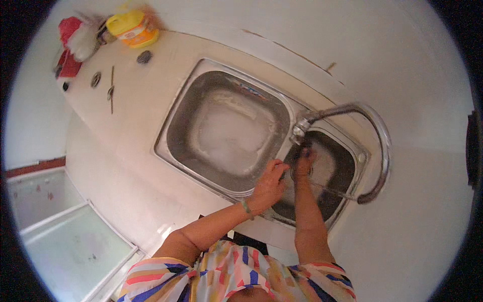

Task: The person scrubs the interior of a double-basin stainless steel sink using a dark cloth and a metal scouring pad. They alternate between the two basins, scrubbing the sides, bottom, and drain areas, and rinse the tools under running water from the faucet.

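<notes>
Over the divider between two stainless steel basins, my left hand (268, 185) has its fingers curled. A small dark patch shows at its fingertips, too blurred to name. My right hand (304, 164) reaches down into the small basin (337, 205), and its fingers are blurred against the dark wall. Whether either hand holds something I cannot tell. A curved chrome faucet (381, 139) arches over the small basin's right side. From its spout a thin stream of water (332, 191) runs towards my right forearm. Whitish, cloudy liquid (234, 132) covers the bottom of the large basin (181, 124).
A yellow plastic jug (134, 30) with an orange label stands at the counter's (128, 128) far left. Beside it sits a red and white item (75, 41). Several small dark items, including a round one (144, 57) and a thin stick (112, 90), lie nearby.
</notes>
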Action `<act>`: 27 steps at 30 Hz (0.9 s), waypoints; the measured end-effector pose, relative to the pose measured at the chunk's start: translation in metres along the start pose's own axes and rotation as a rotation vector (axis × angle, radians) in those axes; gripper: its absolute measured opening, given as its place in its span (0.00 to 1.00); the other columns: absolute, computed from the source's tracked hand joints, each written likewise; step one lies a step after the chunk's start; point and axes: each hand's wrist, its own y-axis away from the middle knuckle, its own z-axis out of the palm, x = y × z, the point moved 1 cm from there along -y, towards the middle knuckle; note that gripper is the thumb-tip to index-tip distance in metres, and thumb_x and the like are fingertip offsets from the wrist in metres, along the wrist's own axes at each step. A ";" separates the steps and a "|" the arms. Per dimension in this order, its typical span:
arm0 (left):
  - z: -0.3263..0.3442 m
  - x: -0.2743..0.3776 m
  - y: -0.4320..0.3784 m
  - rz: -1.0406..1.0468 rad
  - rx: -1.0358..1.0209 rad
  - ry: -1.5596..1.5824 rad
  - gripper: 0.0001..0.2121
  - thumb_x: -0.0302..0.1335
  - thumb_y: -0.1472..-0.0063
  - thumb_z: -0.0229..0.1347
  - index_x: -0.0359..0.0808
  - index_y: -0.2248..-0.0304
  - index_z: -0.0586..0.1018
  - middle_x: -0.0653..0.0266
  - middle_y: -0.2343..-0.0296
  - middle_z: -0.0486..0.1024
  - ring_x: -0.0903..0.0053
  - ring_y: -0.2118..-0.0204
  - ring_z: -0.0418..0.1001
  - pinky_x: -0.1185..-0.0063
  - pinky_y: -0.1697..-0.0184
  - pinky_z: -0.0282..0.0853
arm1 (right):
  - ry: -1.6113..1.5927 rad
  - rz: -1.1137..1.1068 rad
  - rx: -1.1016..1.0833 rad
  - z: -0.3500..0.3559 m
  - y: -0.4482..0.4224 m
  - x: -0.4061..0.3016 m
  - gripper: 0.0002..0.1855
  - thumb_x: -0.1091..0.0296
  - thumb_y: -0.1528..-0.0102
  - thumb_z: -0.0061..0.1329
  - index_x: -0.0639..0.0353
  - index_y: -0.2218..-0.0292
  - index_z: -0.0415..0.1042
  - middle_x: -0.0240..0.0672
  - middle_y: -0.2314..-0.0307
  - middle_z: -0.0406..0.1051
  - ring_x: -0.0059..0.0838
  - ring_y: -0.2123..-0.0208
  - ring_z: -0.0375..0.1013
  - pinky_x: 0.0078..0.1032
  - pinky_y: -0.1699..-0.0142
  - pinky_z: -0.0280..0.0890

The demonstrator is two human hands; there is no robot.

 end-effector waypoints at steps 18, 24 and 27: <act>-0.203 -0.073 0.007 -0.541 0.413 0.567 0.19 0.19 0.48 0.56 0.34 0.56 0.69 0.64 0.65 0.68 0.76 0.63 0.69 0.79 0.58 0.69 | 0.997 0.191 -0.469 0.094 0.031 -0.057 0.16 0.71 0.46 0.40 0.63 0.56 0.70 0.50 0.49 0.60 0.41 0.47 0.60 0.37 0.44 0.56; -0.242 -0.090 0.045 -0.565 0.371 0.259 0.22 0.17 0.53 0.58 0.36 0.56 0.70 0.66 0.67 0.67 0.77 0.64 0.69 0.79 0.59 0.68 | 0.836 -0.492 -0.228 0.030 0.100 0.029 0.12 0.69 0.45 0.42 0.65 0.61 0.70 0.49 0.58 0.65 0.47 0.56 0.64 0.40 0.52 0.58; -0.249 -0.072 0.042 -0.356 0.375 -0.253 0.22 0.15 0.53 0.55 0.36 0.55 0.69 0.63 0.65 0.69 0.76 0.65 0.68 0.79 0.60 0.66 | 0.214 0.036 0.150 0.050 0.040 -0.023 0.11 0.71 0.45 0.41 0.64 0.61 0.70 0.51 0.53 0.64 0.51 0.52 0.63 0.42 0.50 0.57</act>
